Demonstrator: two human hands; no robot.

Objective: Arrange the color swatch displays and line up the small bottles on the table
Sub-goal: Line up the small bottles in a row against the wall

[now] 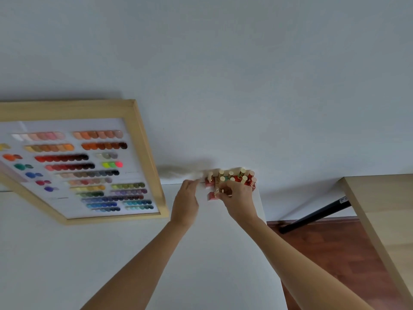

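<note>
A wood-framed color swatch display (85, 166) leans against the wall at the left, on the white table (201, 265). Several small bottles (237, 179) with gold caps and red or pink bodies cluster at the table's far right corner. My right hand (237, 198) is closed on the gold cap of one pink bottle (212, 195) at the front of the cluster. My left hand (186, 200) hovers just left of the cluster, fingers loosely curled and blurred, holding nothing that I can see.
The white table's right edge runs just right of the bottles. Beyond it lie a red-brown wooden floor (330, 253), a black table leg (317, 215) and a light wooden tabletop (384, 220). A white wall stands directly behind the bottles.
</note>
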